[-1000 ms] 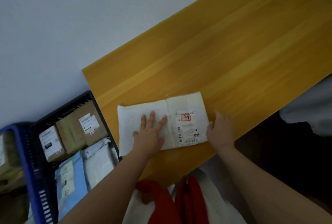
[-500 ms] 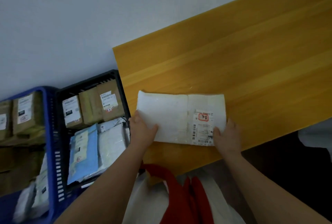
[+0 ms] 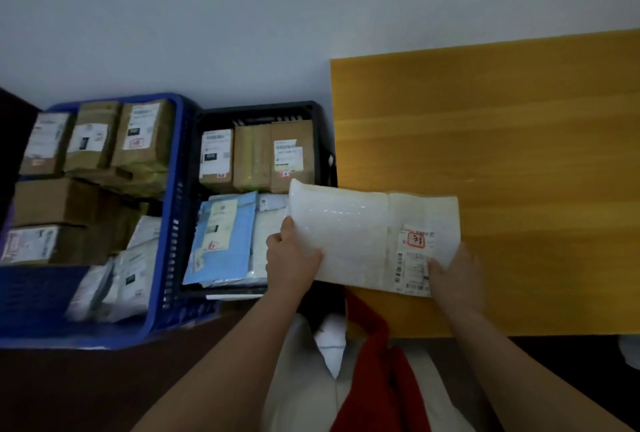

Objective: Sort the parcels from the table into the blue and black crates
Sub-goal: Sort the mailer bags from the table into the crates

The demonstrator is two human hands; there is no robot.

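A white padded parcel [image 3: 356,234] with a barcode label and a red stamp hangs over the left edge of the yellow wooden table [image 3: 502,154]. My left hand [image 3: 292,258] grips its left end, above the black crate [image 3: 256,111]. My right hand [image 3: 453,275] holds its lower right corner, thumb on the label. The black crate holds brown boxes at the back and a blue mailer [image 3: 221,237] with white bags in front. To its left the blue crate [image 3: 173,209] holds several brown boxes and white bags.
Both crates stand on the floor against a pale wall, left of the table. My red and white clothing [image 3: 377,379] fills the bottom middle. A white object shows at the far right edge.
The parcel has come off the tabletop and moved left, its left end now over the black crate. My left hand went from lying flat on it to gripping its edge.
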